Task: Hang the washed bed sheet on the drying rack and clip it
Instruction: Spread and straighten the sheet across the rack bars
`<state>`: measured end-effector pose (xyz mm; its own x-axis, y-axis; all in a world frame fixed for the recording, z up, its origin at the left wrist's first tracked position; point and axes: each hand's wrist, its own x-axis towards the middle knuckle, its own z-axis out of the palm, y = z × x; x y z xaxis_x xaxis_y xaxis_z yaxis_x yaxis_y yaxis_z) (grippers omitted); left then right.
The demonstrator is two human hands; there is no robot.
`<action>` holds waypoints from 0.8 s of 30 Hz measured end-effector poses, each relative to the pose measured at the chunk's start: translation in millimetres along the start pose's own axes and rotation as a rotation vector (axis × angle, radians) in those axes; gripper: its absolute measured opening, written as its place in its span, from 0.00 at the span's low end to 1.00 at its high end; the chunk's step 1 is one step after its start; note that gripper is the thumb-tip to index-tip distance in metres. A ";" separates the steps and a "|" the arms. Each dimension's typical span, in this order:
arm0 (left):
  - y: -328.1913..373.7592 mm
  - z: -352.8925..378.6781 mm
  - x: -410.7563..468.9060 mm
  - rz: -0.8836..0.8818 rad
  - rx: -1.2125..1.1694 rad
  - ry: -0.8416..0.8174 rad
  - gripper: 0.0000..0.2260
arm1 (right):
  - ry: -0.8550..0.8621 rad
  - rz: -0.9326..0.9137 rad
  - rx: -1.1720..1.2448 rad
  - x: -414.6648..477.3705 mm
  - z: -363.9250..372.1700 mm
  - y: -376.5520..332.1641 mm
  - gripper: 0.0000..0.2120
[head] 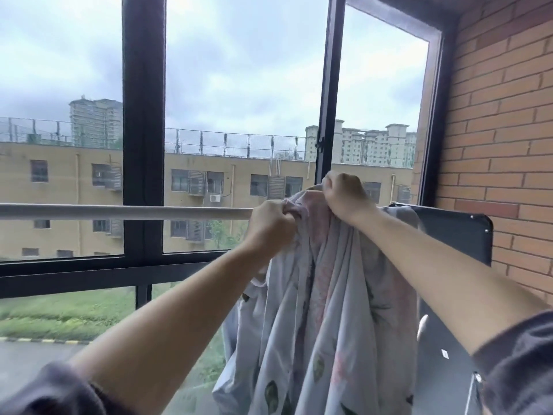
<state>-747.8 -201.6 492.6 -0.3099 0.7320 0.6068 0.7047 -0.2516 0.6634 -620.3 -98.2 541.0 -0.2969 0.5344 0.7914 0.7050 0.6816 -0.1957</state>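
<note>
Head view shows both hands fisted on the bunched top of the bed sheet [329, 310]. The left hand [270, 224] grips a fold right at the drying rack's pale rail [119, 211], and the right hand [344, 196] holds cloth slightly higher, just beside it. The sheet hangs bundled at the rail's right end, not spread. Next it likely needs drawing leftward along the rail. No clips are visible, and the hands hide whether cloth crosses the rail.

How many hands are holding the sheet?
2. The left hand grips the sheet beside the rail. The right hand grips it a bit higher, to the right.
</note>
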 end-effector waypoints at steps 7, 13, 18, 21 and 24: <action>17.9 -20.6 44.3 -0.168 -0.110 0.140 0.17 | -0.224 0.170 0.317 17.8 -8.7 2.7 0.15; 18.1 -37.2 38.7 -0.029 0.592 0.130 0.04 | -0.415 -0.118 0.142 2.2 -4.4 -4.7 0.10; 12.5 -27.1 9.1 0.423 0.857 0.288 0.02 | -0.322 0.041 0.562 8.9 -11.9 -2.0 0.05; 6.5 -17.7 -0.2 0.497 0.850 0.205 0.09 | -0.323 0.153 0.762 15.6 -14.7 8.8 0.07; 15.8 -14.3 -2.0 0.415 0.805 0.180 0.07 | -0.316 0.255 0.897 22.0 -13.2 16.9 0.08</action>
<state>-745.1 -216.1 508.1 0.0197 0.5553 0.8314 0.9918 0.0941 -0.0863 -606.4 -81.5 562.8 -0.4545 0.7383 0.4983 0.0604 0.5837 -0.8097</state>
